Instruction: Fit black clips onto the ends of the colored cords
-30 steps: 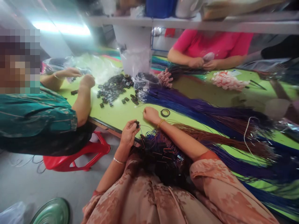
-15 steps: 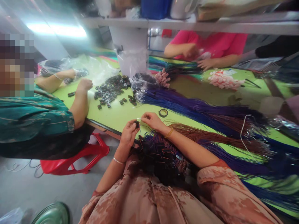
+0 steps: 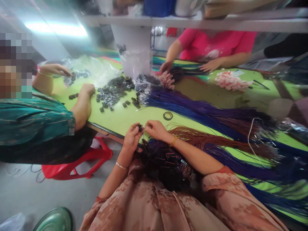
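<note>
My left hand point(image 3: 132, 137) pinches a small black connector point(image 3: 140, 127) above the table's front edge. Close beside it on the right, my right hand point(image 3: 155, 129) has its fingers pressed together at a thin wire end by the connector. The tip of that wire is too small to make out. Below both hands lies a bundle of black connectors with wires point(image 3: 168, 160), in front of my body. Brown wires point(image 3: 211, 138) stretch away to the right under my right forearm.
Black connectors point(image 3: 113, 93) are heaped on the green table point(image 3: 108, 123). A tape roll point(image 3: 167, 115) sits beyond my hands, near blue wires point(image 3: 183, 107). One person works at the left by a red stool point(image 3: 79, 162); another, in pink, reaches to pink connectors point(image 3: 166, 80).
My right hand has moved slightly down, its fingers closer to the connector. The left person's far hand has opened over a plastic bag. The person in pink has reached toward the pink connectors.
</note>
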A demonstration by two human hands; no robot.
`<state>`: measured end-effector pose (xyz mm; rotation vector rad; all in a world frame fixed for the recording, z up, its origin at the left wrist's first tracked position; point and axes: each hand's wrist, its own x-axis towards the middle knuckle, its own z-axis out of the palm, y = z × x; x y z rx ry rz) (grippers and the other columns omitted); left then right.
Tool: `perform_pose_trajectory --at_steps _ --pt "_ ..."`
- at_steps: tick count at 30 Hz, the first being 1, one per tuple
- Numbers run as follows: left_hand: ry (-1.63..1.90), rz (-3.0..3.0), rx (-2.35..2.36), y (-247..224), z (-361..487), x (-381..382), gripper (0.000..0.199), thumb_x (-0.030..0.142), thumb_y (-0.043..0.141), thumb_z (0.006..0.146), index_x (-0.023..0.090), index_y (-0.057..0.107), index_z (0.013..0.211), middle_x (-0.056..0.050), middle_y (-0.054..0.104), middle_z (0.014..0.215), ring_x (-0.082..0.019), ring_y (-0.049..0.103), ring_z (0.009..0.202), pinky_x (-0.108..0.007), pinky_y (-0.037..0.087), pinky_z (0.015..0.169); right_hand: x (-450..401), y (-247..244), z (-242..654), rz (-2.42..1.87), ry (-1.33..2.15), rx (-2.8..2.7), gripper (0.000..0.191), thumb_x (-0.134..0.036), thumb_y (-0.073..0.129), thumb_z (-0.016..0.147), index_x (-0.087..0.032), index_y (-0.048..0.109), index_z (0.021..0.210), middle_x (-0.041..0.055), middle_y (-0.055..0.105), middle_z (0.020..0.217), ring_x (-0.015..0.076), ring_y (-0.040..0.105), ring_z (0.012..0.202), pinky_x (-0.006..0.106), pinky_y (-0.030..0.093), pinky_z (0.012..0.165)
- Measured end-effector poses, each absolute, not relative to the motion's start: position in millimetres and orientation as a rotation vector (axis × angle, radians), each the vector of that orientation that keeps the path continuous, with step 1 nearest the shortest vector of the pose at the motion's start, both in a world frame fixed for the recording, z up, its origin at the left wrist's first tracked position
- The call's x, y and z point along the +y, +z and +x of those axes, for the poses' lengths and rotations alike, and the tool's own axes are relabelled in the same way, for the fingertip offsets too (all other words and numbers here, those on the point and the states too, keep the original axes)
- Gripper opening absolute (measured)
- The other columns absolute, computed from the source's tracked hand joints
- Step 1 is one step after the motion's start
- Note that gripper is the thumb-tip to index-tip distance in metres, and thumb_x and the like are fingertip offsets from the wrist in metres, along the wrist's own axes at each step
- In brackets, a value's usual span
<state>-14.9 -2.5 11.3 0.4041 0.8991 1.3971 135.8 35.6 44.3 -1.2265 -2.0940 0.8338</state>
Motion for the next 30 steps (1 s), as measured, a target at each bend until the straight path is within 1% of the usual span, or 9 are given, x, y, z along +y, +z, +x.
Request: perform_pose_trajectory --at_steps 17,23,27,30 --pt "1.392 0.459 0.917 10.9 -14.5 -4.0 0.026 0.017 0.074 0.07 0.017 0.064 0.094 -0.002 0.066 0.085 -0.01 0.062 0.077 -0.024 0.051 0.074 35.7 43.0 134.8 -1.259 0.818 -2.108 0.015 -0.02 0.054 0.079 -0.015 0.063 0.068 -0.0008 0.06 0.061 0.01 0.044 0.056 0.022 0.027 0.055" --pt "1.414 0.493 0.95 14.0 -10.4 -6.6 0.03 0.019 0.078 0.066 0.017 0.064 0.092 -0.001 0.065 0.082 -0.01 0.062 0.076 -0.023 0.051 0.073 35.4 42.8 133.5 -1.252 0.851 -2.101 0.015 -0.02 0.054 0.08 -0.015 0.062 0.069 -0.0011 0.059 0.061 0.0099 0.044 0.056 0.022 0.027 0.056" --pt "1.423 0.567 1.007 14.6 -6.0 -8.2 0.032 0.021 0.08 0.064 0.017 0.063 0.091 0.0 0.065 0.078 -0.01 0.061 0.071 -0.023 0.051 0.069 35.5 43.1 135.0 -1.214 0.802 -2.158 0.015 -0.019 0.052 0.082 -0.015 0.062 0.071 -0.0001 0.06 0.065 0.0105 0.045 0.058 0.022 0.028 0.057" --pt "1.439 0.569 1.027 13.0 -6.1 -7.5 0.034 0.024 0.08 0.064 0.016 0.061 0.091 0.0 0.064 0.078 -0.009 0.061 0.07 -0.023 0.051 0.068 37.0 44.5 138.0 -1.129 0.754 -2.216 0.013 -0.018 0.052 0.082 -0.015 0.062 0.075 0.0012 0.061 0.068 0.0113 0.047 0.062 0.022 0.03 0.06"
